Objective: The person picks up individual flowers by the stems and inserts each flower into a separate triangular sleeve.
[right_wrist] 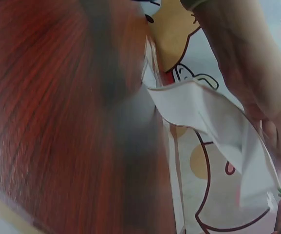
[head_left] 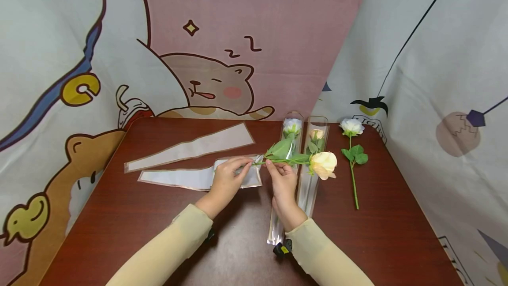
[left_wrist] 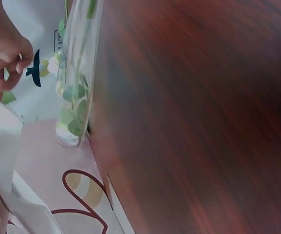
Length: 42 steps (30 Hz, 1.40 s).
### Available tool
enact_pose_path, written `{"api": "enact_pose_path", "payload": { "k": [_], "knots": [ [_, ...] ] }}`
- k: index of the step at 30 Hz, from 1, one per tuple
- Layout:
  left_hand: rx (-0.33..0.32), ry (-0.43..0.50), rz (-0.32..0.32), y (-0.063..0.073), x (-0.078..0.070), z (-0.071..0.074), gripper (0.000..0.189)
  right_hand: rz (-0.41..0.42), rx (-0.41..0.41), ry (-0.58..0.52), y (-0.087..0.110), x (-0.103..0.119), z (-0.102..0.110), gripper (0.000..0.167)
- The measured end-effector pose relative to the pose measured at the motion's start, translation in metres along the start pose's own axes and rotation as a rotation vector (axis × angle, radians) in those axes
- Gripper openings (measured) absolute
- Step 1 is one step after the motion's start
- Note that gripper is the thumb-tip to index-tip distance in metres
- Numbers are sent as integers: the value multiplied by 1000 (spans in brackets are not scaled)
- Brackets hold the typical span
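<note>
My right hand (head_left: 285, 186) pinches the green stem of a pale yellow artificial rose (head_left: 323, 165), held sideways with its bloom to the right. My left hand (head_left: 228, 180) pinches the wide end of a white flower sleeve (head_left: 178, 178) with a gold-brown border. The stem's lower end meets the left fingertips at the sleeve's opening. In the right wrist view, this sleeve (right_wrist: 213, 117) hangs bent, lifted off the table near the hand. Part of it is hidden behind the left hand in the head view.
A second flat sleeve (head_left: 194, 147) lies behind. Two clear sleeves, one with a white rose (head_left: 292, 126) and one with a yellow rose (head_left: 316, 134), lie beyond the right hand. A loose white rose (head_left: 352, 127) lies at the right of the brown table (head_left: 381, 242). Printed cloth hangs behind.
</note>
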State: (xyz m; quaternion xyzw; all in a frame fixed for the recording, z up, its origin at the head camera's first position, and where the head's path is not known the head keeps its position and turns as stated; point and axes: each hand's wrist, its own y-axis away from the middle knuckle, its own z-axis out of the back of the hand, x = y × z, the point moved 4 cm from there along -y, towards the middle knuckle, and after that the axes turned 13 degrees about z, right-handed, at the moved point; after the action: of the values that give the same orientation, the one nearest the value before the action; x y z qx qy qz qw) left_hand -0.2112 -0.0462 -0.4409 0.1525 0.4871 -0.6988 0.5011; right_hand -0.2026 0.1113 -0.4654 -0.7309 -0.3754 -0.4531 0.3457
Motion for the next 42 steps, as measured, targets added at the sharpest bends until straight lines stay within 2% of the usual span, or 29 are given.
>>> {"api": "enact_pose_path", "payload": {
  "k": [6, 10, 17, 22, 38, 42],
  "knots": [
    [28, 36, 35, 1, -5, -3, 11, -50, 15, 70, 8, -4, -5, 12],
    [15, 31, 36, 1, -5, -3, 11, -64, 19, 96, 11, -6, -5, 11],
    [-4, 41, 16, 1, -5, -2, 12, -84, -26, 27, 8, -5, -2, 12],
    [-15, 37, 15, 0, -3, -2, 11, -65, -36, -6, 6, -3, -1, 8],
    [-52, 34, 22, -1, -3, 1, 9, -65, 15, 20, 11, -8, -8, 6],
    [-58, 37, 40, -2, -1, 2, 9, -73, 22, 27, 11, -9, -7, 11]
  ]
}}
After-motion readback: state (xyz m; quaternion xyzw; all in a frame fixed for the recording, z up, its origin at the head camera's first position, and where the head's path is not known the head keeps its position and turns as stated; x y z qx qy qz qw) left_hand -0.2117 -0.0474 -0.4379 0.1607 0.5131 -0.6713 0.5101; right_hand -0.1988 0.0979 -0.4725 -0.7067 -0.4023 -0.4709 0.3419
